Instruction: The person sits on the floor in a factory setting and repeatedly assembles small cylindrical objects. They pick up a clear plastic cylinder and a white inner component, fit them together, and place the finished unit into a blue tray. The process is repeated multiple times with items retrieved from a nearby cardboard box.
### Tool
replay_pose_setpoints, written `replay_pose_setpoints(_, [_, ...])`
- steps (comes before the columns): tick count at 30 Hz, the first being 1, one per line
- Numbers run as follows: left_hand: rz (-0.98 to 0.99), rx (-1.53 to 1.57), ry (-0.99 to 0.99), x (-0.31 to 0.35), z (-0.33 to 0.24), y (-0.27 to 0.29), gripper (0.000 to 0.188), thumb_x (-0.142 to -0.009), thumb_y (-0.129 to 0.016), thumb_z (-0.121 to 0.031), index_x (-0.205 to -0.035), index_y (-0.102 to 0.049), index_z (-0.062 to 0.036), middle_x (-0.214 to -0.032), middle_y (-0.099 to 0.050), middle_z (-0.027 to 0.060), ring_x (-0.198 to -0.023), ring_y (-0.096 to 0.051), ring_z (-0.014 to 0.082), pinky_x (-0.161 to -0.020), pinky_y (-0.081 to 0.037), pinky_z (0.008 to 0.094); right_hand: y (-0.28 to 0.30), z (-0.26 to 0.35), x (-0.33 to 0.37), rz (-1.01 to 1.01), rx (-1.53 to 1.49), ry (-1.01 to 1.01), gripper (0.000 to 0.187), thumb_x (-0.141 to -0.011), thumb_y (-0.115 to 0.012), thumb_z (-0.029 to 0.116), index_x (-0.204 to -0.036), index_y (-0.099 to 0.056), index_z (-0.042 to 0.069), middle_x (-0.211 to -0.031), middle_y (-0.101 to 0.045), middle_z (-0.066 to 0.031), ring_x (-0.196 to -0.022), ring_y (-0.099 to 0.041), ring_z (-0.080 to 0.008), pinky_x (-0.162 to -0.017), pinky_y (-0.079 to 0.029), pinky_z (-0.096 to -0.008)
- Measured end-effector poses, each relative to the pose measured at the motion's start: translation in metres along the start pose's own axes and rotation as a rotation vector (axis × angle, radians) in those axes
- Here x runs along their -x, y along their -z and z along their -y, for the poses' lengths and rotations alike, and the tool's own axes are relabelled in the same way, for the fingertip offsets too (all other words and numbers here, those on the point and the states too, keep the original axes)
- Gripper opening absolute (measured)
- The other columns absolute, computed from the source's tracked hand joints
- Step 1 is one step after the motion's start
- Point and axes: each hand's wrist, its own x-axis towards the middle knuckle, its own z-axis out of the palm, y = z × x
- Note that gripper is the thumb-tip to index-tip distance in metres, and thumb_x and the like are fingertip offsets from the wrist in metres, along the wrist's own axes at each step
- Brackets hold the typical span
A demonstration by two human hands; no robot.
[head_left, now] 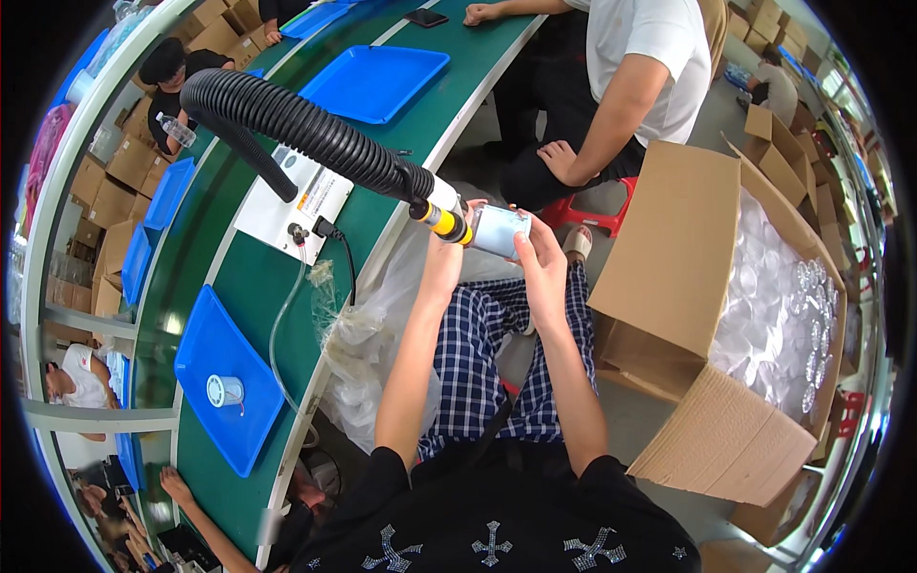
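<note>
A pale-blue, shiny cylinder [499, 230] was held on its side, to the right of the white metal box unit [287, 212], which served as the fixed point here. The right hand [543, 250] pinched its right end between thumb and fingers; the left hand [441, 260] was at the other end, largely hidden by the yellow-and-black banded nozzle [444, 222], so its grip could not be told. Holding both ends probably kept the cylinder level and steady. The ribbed black hose [296, 119] arched over the unit, its stiffness seemingly keeping the nozzle up; whether nozzle met cylinder was unclear.

The unit stood on a smooth green bench [244, 315]. Nearer the wearer than the unit, a blue plastic tray [215, 329] held a small white-and-blue cylinder [225, 391], its rim likely stopping it rolling away. Far right of the unit, an open brown cardboard carton [669, 239] held clear plastic cups [769, 296], apparently for easy reach. Beyond the unit and to its right, a white-shirted co-worker [659, 38] sat on a red plastic stool [611, 218].
</note>
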Motion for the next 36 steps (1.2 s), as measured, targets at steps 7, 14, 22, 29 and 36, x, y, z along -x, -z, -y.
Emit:
replay_pose_setpoints(7, [0.053, -0.091, -0.033, 0.019, -0.004, 0.023, 0.039, -0.096, -0.044, -0.032, -0.120, -0.054, -0.0031, -0.106, -0.059, 0.0042, -0.092, -0.055, 0.0094, -0.075, -0.044, 0.0251, -0.006, 0.001, 0.004, 0.092, 0.039, -0.058, 0.042, -0.089, -0.059, 0.022, -0.124, -0.050, 0.000, -0.117, -0.057, -0.0126, -0.095, -0.057, -0.0143, -0.074, -0.047, -0.0263])
replay_pose_setpoints(14, [0.013, -0.022, -0.016, 0.032, -0.017, 0.028, 0.041, -0.097, -0.041, -0.029, -0.127, -0.047, -0.0020, -0.112, -0.056, 0.0061, -0.094, -0.054, 0.0119, -0.073, -0.044, 0.0263, -0.010, 0.013, 0.003, 0.251, 0.055, -0.080, 0.049, -0.086, -0.062, 0.016, -0.129, -0.044, 0.002, -0.122, -0.053, -0.0119, -0.087, -0.056, -0.0118, -0.070, -0.047, -0.0255])
replay_pose_setpoints(22, [0.159, 0.082, -0.146, 0.082, -0.042, 0.028, 0.055, -0.085, -0.061, -0.019, -0.131, -0.041, 0.0028, -0.136, -0.042, 0.0161, -0.124, -0.042, 0.0229, -0.105, -0.029, 0.0369, 0.007, 0.037, 0.048, 0.491, 0.170, 0.083, 0.070, -0.074, -0.071, 0.004, -0.136, -0.038, 0.006, -0.140, -0.039, -0.0083, -0.096, -0.056, -0.0177, -0.082, -0.048, -0.0302])
replay_pose_setpoints(29, [0.333, 0.081, -0.180, 0.103, -0.060, 0.024, 0.064, -0.081, -0.067, -0.024, -0.132, -0.040, 0.0037, -0.137, -0.039, 0.0239, -0.126, -0.040, 0.0297, -0.105, -0.029, 0.0410, 0.018, 0.071, 0.071, 0.477, 0.377, 0.122, 0.087, -0.063, -0.082, 0.016, -0.137, -0.036, 0.003, -0.134, -0.047, -0.0130, -0.111, -0.054, -0.0189, -0.088, -0.044, -0.0299])
replay_pose_setpoints(36, [0.329, 0.032, -0.261, 0.103, -0.056, 0.022, 0.068, -0.079, -0.070, -0.026, -0.132, -0.041, 0.0040, -0.138, -0.036, 0.0257, -0.128, -0.037, 0.0308, -0.105, -0.027, 0.0411, 0.020, 0.072, 0.070, 0.434, 0.414, 0.167, 0.094, -0.057, -0.084, 0.029, -0.135, -0.040, 0.001, -0.125, -0.056, -0.0149, -0.101, -0.061, -0.0191, -0.086, -0.046, -0.0312])
